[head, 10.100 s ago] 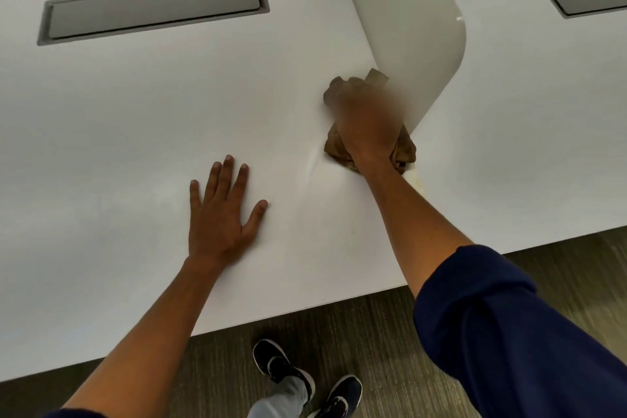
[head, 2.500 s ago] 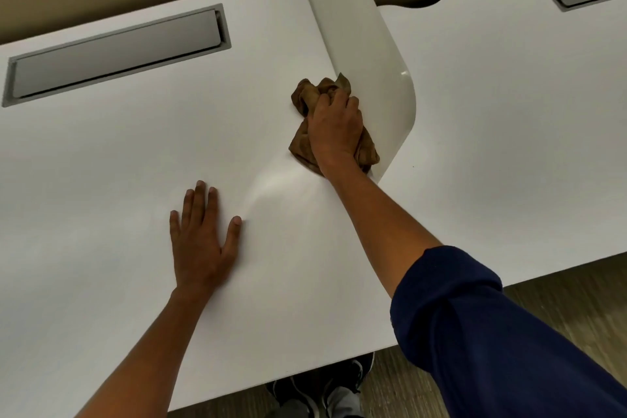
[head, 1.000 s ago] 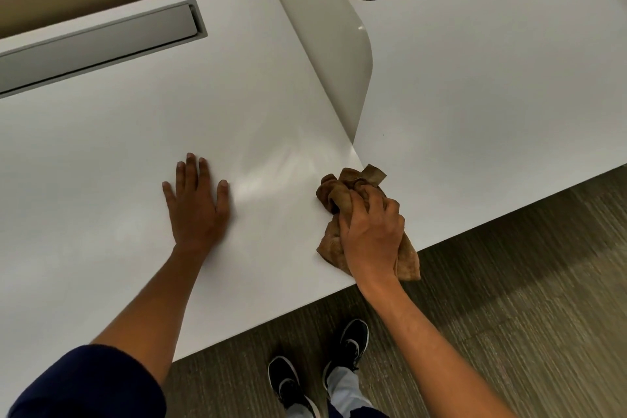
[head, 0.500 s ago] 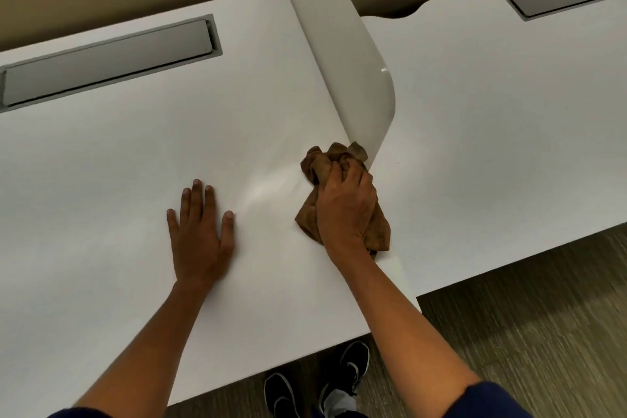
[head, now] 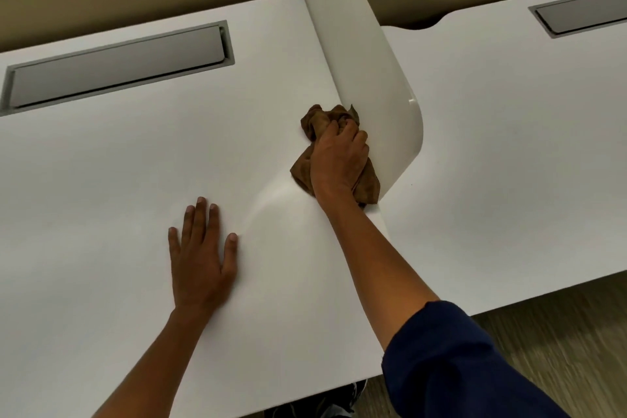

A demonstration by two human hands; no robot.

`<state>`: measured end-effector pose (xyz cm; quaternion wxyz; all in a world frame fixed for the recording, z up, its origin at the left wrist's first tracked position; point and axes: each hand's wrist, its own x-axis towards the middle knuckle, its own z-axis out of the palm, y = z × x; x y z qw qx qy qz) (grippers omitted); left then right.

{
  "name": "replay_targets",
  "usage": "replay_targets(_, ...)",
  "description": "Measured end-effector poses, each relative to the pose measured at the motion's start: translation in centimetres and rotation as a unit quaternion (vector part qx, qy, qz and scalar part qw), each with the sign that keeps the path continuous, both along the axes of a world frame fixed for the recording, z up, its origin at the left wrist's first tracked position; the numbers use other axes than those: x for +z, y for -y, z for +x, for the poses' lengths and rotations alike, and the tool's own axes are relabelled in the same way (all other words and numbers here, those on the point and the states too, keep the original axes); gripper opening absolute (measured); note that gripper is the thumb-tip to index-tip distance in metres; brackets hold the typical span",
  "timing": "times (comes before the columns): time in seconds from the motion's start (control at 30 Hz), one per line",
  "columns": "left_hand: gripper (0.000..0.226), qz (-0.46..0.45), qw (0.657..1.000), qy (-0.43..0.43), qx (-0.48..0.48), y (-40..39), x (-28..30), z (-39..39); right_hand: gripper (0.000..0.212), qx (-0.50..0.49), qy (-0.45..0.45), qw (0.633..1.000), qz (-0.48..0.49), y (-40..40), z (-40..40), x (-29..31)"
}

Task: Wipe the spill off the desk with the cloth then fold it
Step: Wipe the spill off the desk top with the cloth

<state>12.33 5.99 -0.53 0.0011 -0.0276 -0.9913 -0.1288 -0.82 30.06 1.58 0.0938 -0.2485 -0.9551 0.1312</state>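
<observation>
A crumpled brown cloth (head: 317, 122) lies bunched on the white desk (head: 118, 163), right against the foot of the white divider panel. My right hand (head: 339, 159) is closed on top of it and presses it down onto the desk; most of the cloth is hidden under the hand. My left hand (head: 202, 254) rests flat on the desk with fingers spread, some way to the left and nearer to me. A faint shiny streak (head: 268, 197) runs across the surface between the two hands. No liquid shows clearly.
A curved white divider (head: 369, 71) stands upright between this desk and the neighbouring white desk (head: 509, 146). A grey cable flap (head: 115, 68) is set into the back of the desk, another (head: 583, 15) at the far right. Floor (head: 559, 343) lies beyond the front edge.
My right hand has pushed the cloth away from the front edge, up along the divider toward the back. My left hand has stayed flat in about the same place.
</observation>
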Motion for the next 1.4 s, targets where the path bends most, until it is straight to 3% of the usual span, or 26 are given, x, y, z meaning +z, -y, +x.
replay_targets(0.3, 0.067, 0.006, 1.000, -0.003, 0.000, 0.0, 0.0, -0.2, 0.029, 0.018, 0.034, 0.999, 0.014, 0.4, -3.8, 1.0)
replay_targets(0.6, 0.068, 0.013, 1.000, -0.001, 0.001, 0.2, -0.4, -0.3, 0.072, 0.022, 0.140, 0.990, 0.020, 0.7, -3.3, 2.6)
replay_targets(0.9, 0.070, 0.018, 1.000, -0.006, 0.003, -0.1, 0.1, -0.1, 0.058, 0.007, 0.170, 0.985, 0.010, 0.5, 0.7, 3.2)
replay_targets(1.4, 0.073, 0.003, 1.000, 0.009, -0.006, -0.1, 0.4, -0.3, 0.049, -0.021, 0.128, 0.991, -0.043, -0.2, 17.1, 2.2)
